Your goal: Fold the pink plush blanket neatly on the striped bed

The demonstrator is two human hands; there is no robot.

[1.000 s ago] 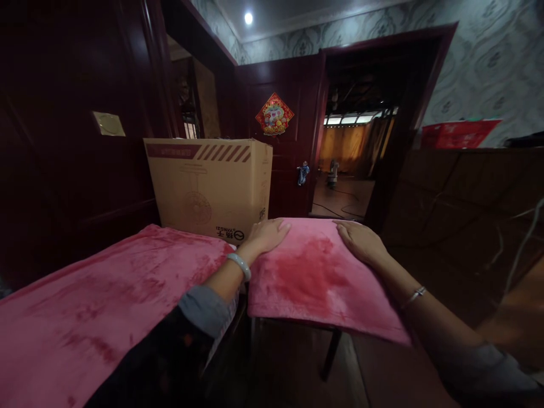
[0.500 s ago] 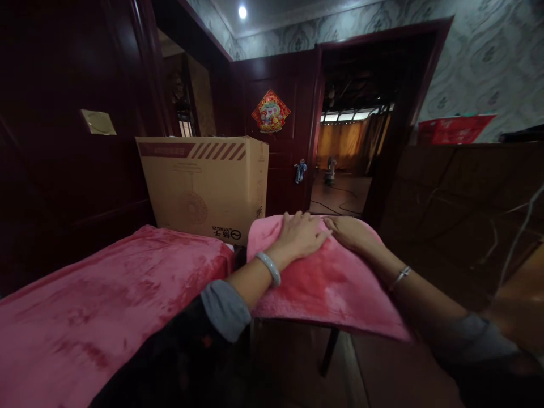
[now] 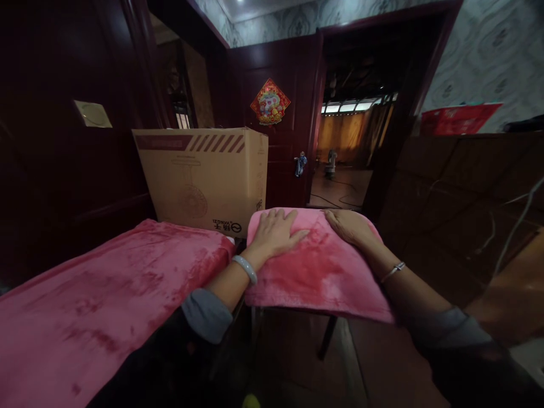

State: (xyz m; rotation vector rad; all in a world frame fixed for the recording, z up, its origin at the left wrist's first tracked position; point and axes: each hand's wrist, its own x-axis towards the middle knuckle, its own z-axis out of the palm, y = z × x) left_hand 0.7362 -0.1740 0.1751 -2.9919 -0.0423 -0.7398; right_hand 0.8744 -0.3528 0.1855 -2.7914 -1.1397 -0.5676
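Note:
A pink plush cloth [image 3: 314, 272] is spread over a small raised surface with dark legs, its front edge hanging a little over. Flat on the cloth's left part lies my left hand [image 3: 276, 231], fingers spread and thumb out to the right. My right hand [image 3: 346, 225] rests on the far right part of the cloth, palm down, fingers pointing away and partly hidden by the back of the hand. Darker red smears of brushed pile show between the two hands.
A larger pink-covered surface [image 3: 106, 294] lies to the left. Behind it stands a cardboard box [image 3: 199, 181]. A dark red door [image 3: 276, 153] is beyond, beside an open doorway. Right, a red basket [image 3: 461, 119] sits on a brown cabinet [image 3: 463, 181].
My left hand has slid left across the cloth, away from my right hand, with its fingers spread wider. My right hand has stayed nearly in place. The view has tilted slightly down.

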